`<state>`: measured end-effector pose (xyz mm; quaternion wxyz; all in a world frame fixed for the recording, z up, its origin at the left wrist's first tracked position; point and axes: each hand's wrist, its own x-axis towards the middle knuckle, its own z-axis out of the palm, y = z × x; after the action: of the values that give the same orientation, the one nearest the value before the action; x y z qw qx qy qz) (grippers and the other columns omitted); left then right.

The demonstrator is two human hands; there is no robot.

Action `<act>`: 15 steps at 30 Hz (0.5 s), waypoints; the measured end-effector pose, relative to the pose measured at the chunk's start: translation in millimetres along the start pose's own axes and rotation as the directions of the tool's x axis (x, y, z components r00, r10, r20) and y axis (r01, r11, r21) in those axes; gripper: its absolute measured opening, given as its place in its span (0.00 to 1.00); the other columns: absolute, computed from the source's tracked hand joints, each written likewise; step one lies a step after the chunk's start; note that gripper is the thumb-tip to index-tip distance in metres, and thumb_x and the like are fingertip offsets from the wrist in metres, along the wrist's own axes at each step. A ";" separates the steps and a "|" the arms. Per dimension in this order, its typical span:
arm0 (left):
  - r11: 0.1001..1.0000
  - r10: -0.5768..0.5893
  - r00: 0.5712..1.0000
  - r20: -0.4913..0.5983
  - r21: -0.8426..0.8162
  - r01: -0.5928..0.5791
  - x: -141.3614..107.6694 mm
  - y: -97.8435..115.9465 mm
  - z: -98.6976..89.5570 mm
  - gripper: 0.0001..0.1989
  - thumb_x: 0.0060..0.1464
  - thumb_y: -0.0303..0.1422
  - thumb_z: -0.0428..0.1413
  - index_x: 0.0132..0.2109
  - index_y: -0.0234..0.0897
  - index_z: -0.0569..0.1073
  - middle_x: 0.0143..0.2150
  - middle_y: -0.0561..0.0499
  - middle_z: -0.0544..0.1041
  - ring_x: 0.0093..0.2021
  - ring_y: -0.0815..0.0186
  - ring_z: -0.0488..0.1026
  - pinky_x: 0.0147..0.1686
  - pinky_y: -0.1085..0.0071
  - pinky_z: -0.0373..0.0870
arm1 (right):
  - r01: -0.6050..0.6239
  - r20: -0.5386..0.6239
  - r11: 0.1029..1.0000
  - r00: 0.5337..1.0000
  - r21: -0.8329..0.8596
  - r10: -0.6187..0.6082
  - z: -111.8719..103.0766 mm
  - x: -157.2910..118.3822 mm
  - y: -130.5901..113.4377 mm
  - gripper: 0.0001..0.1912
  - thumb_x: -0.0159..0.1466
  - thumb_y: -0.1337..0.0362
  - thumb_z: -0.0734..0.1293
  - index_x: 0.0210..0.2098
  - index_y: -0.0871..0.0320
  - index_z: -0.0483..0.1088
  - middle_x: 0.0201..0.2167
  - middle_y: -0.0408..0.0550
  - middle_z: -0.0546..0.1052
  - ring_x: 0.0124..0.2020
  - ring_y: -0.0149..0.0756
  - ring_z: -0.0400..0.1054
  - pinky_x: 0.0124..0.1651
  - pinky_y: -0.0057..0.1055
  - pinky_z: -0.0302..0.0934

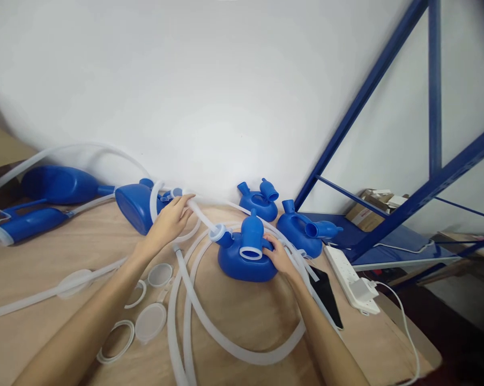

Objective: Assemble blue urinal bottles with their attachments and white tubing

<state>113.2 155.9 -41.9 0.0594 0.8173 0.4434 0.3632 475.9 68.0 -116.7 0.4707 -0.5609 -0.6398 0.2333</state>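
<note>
A blue urinal bottle [236, 264] sits on the table in front of me. Its cup-shaped piece [252, 230], with a white rim, rests on top. My right hand [277, 255] is closed around the bottle's right side by the handle. From the white cap [217, 232] on its angled neck, a translucent white hose [203, 216] runs up and left to my left hand [174, 217]. The fingers of that hand pinch the hose; part of the grip is hidden. Another blue bottle [134, 206] stands just left of my left hand.
Two more blue bottles [258, 206] [300, 234] stand at right. Others [60, 185] lie left. Loose hoses [242, 351] loop across the table [225, 316]. White lids [150, 321] and rings [117, 342] lie front left. A phone [328, 295], power strip [350, 279] and blue frame [362, 107] are at right.
</note>
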 end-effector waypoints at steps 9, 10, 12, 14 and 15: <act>0.903 -0.383 0.748 0.542 0.390 0.180 -11.5 8.5 -22.3 0.23 0.68 0.46 0.48 0.43 0.31 0.79 0.32 0.39 0.81 0.36 0.50 0.82 0.38 0.61 0.76 | -0.021 -0.066 0.999 0.998 -0.045 0.018 8.9 3.1 1.8 0.16 0.60 0.53 0.72 0.44 0.55 0.78 0.51 0.53 0.81 0.56 0.52 0.73 0.64 0.50 0.62; 0.905 -0.391 0.696 0.602 0.390 0.171 -14.1 11.0 -17.5 0.23 0.66 0.48 0.51 0.36 0.33 0.79 0.29 0.40 0.80 0.31 0.52 0.81 0.34 0.63 0.75 | -0.027 -0.081 0.998 0.996 -0.054 0.023 10.6 3.6 3.0 0.17 0.60 0.53 0.72 0.45 0.55 0.78 0.52 0.54 0.81 0.56 0.52 0.72 0.64 0.50 0.62; 0.905 -0.400 0.629 0.667 0.395 0.157 -17.9 15.8 -4.1 0.21 0.61 0.48 0.58 0.31 0.34 0.78 0.27 0.42 0.79 0.26 0.55 0.80 0.30 0.65 0.74 | -0.037 -0.103 0.996 0.994 -0.076 0.029 13.4 4.8 5.2 0.17 0.61 0.52 0.71 0.45 0.55 0.78 0.52 0.54 0.81 0.57 0.53 0.72 0.63 0.50 0.63; 0.901 -0.404 0.601 0.689 0.412 0.133 -20.2 18.3 10.0 0.16 0.59 0.44 0.63 0.33 0.34 0.79 0.32 0.41 0.81 0.31 0.54 0.81 0.33 0.64 0.76 | -0.041 -0.114 0.994 0.993 -0.098 0.029 14.9 5.8 6.9 0.17 0.61 0.52 0.71 0.44 0.55 0.77 0.52 0.54 0.81 0.57 0.52 0.72 0.63 0.50 0.63; 0.899 -0.404 0.596 0.694 0.421 0.119 -21.0 18.3 15.7 0.14 0.59 0.42 0.64 0.37 0.33 0.79 0.36 0.41 0.82 0.36 0.54 0.82 0.37 0.63 0.77 | -0.039 -0.117 0.993 0.993 -0.110 0.026 15.2 6.2 7.5 0.16 0.62 0.52 0.70 0.44 0.55 0.77 0.52 0.55 0.81 0.56 0.52 0.72 0.63 0.50 0.63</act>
<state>128.6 132.4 -57.0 0.1569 0.8150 0.5466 -0.1112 467.0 79.3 -127.6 0.4708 -0.6093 -0.6144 0.1721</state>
